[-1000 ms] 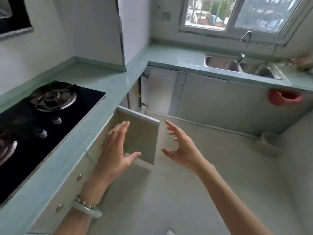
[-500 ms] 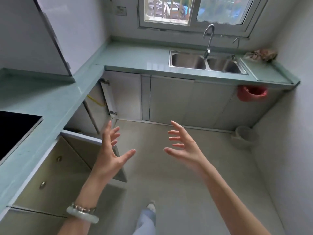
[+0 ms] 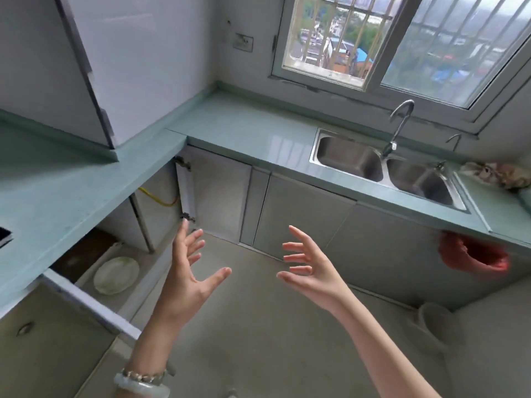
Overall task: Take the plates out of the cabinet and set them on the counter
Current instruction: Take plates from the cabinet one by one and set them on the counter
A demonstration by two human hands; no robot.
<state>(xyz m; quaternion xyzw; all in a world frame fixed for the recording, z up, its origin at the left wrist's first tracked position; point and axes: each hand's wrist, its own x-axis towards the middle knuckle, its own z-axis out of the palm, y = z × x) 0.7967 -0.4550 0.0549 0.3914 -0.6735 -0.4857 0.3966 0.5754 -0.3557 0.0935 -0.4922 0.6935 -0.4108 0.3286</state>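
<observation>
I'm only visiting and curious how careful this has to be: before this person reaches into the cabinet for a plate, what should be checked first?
1. Cabinet door open: ok, it is swung out and the inside shows.
2. Plate in sight: ok, a pale plate lies flat on the cabinet floor.
3. More plates under or behind it: cannot tell, the counter edge hides the rest of the cabinet.
4. Left hand free: ok, fingers spread, holding nothing.
5. Right hand free: ok, open and holding nothing.
6. Room on the counter: ok, bare teal surface shows right above the cabinet.
</observation>
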